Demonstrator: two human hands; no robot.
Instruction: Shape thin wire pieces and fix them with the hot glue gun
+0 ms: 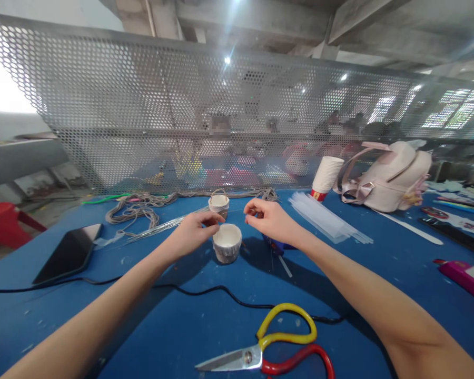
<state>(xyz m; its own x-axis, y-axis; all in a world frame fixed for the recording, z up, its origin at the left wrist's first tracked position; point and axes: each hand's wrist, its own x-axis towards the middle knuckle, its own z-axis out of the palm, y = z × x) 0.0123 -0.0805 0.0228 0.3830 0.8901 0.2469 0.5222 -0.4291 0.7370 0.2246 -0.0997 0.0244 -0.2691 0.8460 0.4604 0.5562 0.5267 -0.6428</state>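
Observation:
A small white paper cup [226, 243], its outside wrapped in greyish cord, stands upright on the blue table. Beside its left rim, my left hand [199, 227] is closed in a pinch, with thumb and forefinger together. My right hand [266, 215] is raised to the right of the cup, its fingers curled into a pinch. A faint, thin wire-like strand seems to run between the two hands. Just behind the cup sits a finished-looking little basket [218, 205] with an arched handle. Below my right hand, a blue tool [277, 246] is partly hidden.
Yellow-and-red-handled scissors [256, 353] lie in front, near a black cable [221, 288]. Left are a phone [69, 252], grey cord [136, 210] and thin wires [161, 225]. Right are clear strips [327, 218], stacked paper cups [327, 176] and a pink backpack [391, 179]. A perforated metal screen [142, 116] stands behind.

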